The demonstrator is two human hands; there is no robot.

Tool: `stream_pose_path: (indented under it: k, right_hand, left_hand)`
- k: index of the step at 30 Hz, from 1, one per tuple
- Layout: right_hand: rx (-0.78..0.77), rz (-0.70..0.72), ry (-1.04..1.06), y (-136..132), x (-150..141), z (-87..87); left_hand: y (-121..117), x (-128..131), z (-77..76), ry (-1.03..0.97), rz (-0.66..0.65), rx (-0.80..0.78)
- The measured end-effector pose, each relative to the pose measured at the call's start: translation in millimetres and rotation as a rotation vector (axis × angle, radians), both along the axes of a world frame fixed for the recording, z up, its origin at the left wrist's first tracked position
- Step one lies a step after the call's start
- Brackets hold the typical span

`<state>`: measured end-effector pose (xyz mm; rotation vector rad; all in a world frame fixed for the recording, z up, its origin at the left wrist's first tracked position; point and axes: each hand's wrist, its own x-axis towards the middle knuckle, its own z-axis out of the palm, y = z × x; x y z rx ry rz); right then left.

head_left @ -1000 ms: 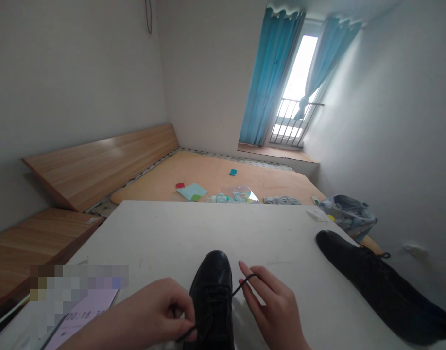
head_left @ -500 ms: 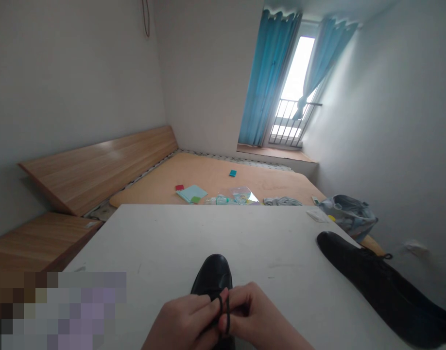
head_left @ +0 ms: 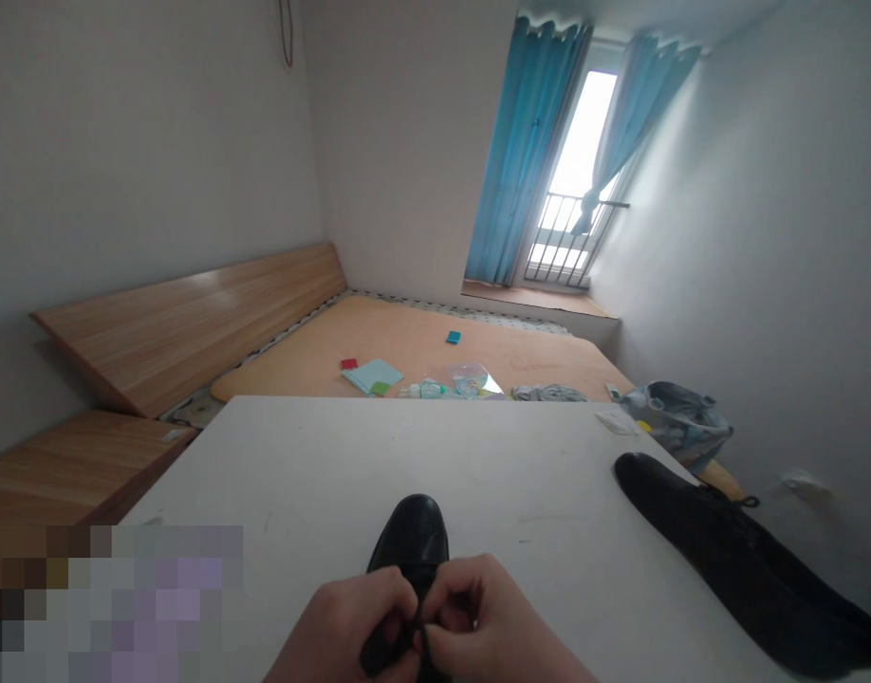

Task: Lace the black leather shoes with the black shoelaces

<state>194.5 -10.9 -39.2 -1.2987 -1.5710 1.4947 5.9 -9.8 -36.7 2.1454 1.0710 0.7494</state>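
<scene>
A black leather lace-up shoe (head_left: 409,536) stands on the white table (head_left: 421,455) with its toe pointing away from me, its lacing mostly hidden by my hands. My left hand (head_left: 342,631) and my right hand (head_left: 478,617) meet over the shoe's throat, fingers pinching the black shoelace (head_left: 422,631). The lace runs between both hands, and the knot area is hidden by my fingers. To the right, a second black leather shoe (head_left: 734,560) lies on its side along the table, out of reach of either hand's fingers.
Beyond the table's far edge is a bare wooden bed platform (head_left: 435,356) with papers, a plastic bottle and a clear bag on it. A grey bag (head_left: 677,422) sits at the right. Wooden boards lie at the left, and a pixelated patch covers the lower left corner.
My hands have come together over the shoe from either side. The lace loops held up half a second ago are now drawn down against the shoe, between my fingers.
</scene>
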Motion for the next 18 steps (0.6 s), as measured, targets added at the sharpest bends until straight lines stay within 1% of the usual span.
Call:
stream_pose_path:
  k: [2, 4, 6, 9, 10, 11, 13, 15, 18]
  right_hand:
    - [0.067, -0.019, -0.006, -1.1, -0.7, 1.6]
    - [0.243, -0.047, -0.057, -2.4, 2.1, 0.8]
    - [0.537, -0.038, -0.181, -3.6, 8.3, -0.2]
    - [1.072, 0.011, -0.442, -5.7, 19.6, 1.2]
    - [1.2, 0.027, -0.516, -6.6, 23.0, 2.2]
    - [1.293, 0.036, -0.57, -7.8, 26.0, 3.1]
    - [1.398, 0.054, -0.616, -10.9, 30.8, 3.5]
    - [1.47, 0.051, -0.664, -14.6, 34.7, 1.5]
    - [1.554, 0.024, -0.801, -18.8, 39.5, -3.8]
  left_hand:
    - [-0.1, -2.2, 4.7, 0.032, 0.023, -0.004]
    - [2.1, -4.6, 6.9, 0.002, 0.002, -0.022]
    - [5.8, -6.6, 6.4, -0.03, -0.015, -0.089]
    - [9.7, -8.4, 2.6, -0.036, 0.011, -0.222]
    - [9.7, -9.1, 0.8, -0.038, 0.02, -0.258]
    - [9.2, -10.0, -1.1, -0.041, 0.03, -0.284]
    - [7.2, -12.4, -5.4, -0.048, 0.063, -0.318]
    - [5.2, -15.6, -10.3, -0.042, 0.096, -0.348]
    - [4.7, -20.3, -17.5, -0.049, 0.132, -0.403]
